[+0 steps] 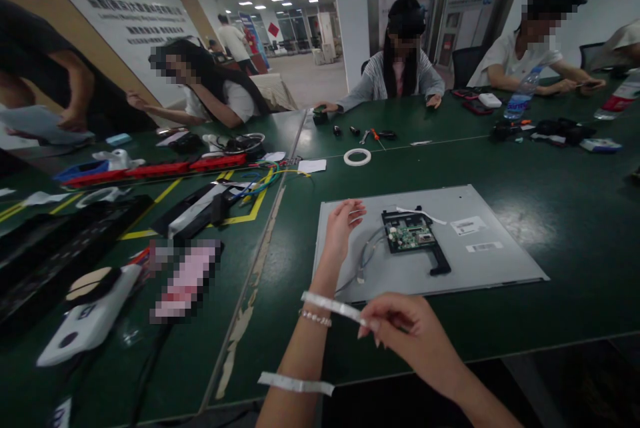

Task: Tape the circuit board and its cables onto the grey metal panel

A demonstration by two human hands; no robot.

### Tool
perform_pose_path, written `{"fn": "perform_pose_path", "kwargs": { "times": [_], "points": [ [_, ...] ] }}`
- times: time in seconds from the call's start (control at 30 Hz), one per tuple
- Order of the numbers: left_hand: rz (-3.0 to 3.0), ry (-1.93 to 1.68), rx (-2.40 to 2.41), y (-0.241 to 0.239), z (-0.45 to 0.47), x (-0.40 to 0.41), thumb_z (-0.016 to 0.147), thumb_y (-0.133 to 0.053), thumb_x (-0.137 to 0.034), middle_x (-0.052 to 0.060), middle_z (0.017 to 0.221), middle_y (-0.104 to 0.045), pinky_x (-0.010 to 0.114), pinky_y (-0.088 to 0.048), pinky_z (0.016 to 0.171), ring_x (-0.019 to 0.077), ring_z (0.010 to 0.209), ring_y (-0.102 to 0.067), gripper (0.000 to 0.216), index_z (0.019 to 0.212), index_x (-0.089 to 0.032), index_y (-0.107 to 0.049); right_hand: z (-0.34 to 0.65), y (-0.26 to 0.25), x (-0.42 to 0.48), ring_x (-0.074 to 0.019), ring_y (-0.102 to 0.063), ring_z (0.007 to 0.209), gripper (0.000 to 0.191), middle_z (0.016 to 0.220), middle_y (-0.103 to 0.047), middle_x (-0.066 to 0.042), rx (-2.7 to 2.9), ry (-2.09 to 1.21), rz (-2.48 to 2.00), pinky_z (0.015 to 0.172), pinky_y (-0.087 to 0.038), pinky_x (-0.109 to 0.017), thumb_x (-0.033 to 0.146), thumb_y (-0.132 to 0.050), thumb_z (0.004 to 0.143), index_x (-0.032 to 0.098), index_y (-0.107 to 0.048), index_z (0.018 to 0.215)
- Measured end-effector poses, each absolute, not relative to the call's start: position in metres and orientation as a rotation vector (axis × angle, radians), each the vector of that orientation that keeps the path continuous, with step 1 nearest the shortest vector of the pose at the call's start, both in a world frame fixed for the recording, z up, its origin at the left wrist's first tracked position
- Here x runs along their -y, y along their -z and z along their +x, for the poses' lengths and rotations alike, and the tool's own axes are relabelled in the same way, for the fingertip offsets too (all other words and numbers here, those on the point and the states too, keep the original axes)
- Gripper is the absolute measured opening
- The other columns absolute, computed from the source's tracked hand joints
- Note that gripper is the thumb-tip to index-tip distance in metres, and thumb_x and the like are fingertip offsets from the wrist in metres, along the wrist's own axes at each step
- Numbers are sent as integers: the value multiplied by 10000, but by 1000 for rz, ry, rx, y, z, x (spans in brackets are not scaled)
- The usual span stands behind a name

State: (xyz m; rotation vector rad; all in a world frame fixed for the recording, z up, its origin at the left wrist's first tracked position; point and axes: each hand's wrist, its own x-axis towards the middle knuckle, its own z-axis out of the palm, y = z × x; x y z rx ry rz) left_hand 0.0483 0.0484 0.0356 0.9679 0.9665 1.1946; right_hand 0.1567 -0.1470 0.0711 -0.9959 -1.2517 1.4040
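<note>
My left hand point(346, 220) hovers over the left part of a grey flat panel point(480, 215), its fingers loosely curved and apart with nothing in them. My right hand point(413, 331) pinches one end of a white tape strip point(333, 306). The strip's other end lies at my left wrist, just above a bead bracelet point(316, 317). A second white tape strip point(296, 383) lies across my left forearm. On the panel sits a green circuit board point(413, 236) in a black frame point(440, 260), with grey cables point(367, 251) at its left and a loose white strip point(425, 215) along its top.
A tape roll point(357, 157) lies beyond the panel, near a screwdriver point(379, 139). Left of the table seam are a phone point(187, 278), a white device point(90, 315) and black housings point(65, 248). Several people sit around the table; bottles point(520, 98) stand at the far right.
</note>
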Motion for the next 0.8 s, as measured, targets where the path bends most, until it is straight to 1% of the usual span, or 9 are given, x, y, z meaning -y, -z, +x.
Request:
{"fn": "perform_pose_path", "kwargs": {
  "times": [0.13, 0.23, 0.33, 0.47, 0.63, 0.7, 0.8],
  "points": [
    [1096, -1174, -1063, -36, 39, -49, 746, -614, -368, 49, 839, -664, 243, -450, 662, 152, 765, -631, 220, 853, -178, -644, 180, -51, 110, -91, -568, 654, 244, 872, -675, -38, 1162, -1199, -1144, 539, -441, -182, 337, -581, 825, 164, -668, 972],
    [1236, -1169, -1122, -36, 31, -45, 766, -586, -338, 35, 830, -655, 231, -440, 653, 135, 739, -623, 196, 861, -174, -635, 184, -25, 84, -111, -587, 682, 309, 923, -673, -55, 1174, -1181, -1249, 508, -449, -190, 350, -565, 809, 154, -645, 1033],
    [1336, -1209, -1167, -36, 26, -41, 788, -555, -305, 22, 805, -640, 222, -428, 618, 118, 687, -603, 172, 875, -173, -622, 180, -11, 73, -123, -603, 710, 325, 954, -667, -53, 1209, -1177, -1273, 501, -465, -195, 336, -539, 810, 161, -632, 1068],
    [1491, -1277, -1166, -36, 25, -39, 810, -529, -260, 12, 770, -624, 223, -428, 604, 115, 671, -588, 156, 905, -175, -619, 176, -19, 74, -121, -609, 736, 314, 1002, -658, -55, 1227, -1115, -1245, 530, -481, -193, 311, -527, 827, 175, -636, 1088],
    [1608, -1300, -1157, -37, 25, -38, 837, -504, -235, 20, 788, -629, 239, -452, 638, 121, 694, -599, 152, 919, -171, -615, 179, -40, 73, -114, -609, 743, 302, 987, -662, -58, 1219, -982, -1148, 591, -506, -199, 307, -547, 835, 182, -647, 1092],
    [1619, -1303, -1172, -37, 24, -38, 842, -495, -221, 21, 795, -629, 238, -454, 637, 120, 695, -598, 154, 927, -169, -612, 179, -36, 70, -117, -615, 732, 321, 990, -661, -67, 1212, -1021, -1138, 566, -505, -200, 316, -549, 829, 174, -641, 1101],
    [1647, -1302, -1198, -36, 24, -37, 844, -482, -198, 17, 784, -623, 233, -452, 625, 122, 703, -596, 155, 927, -169, -610, 176, -16, 68, -140, -636, 733, 367, 1002, -657, -89, 1174, -1201, -1202, 527, -512, -215, 336, -559, 793, 144, -631, 1097]
  ]
}}
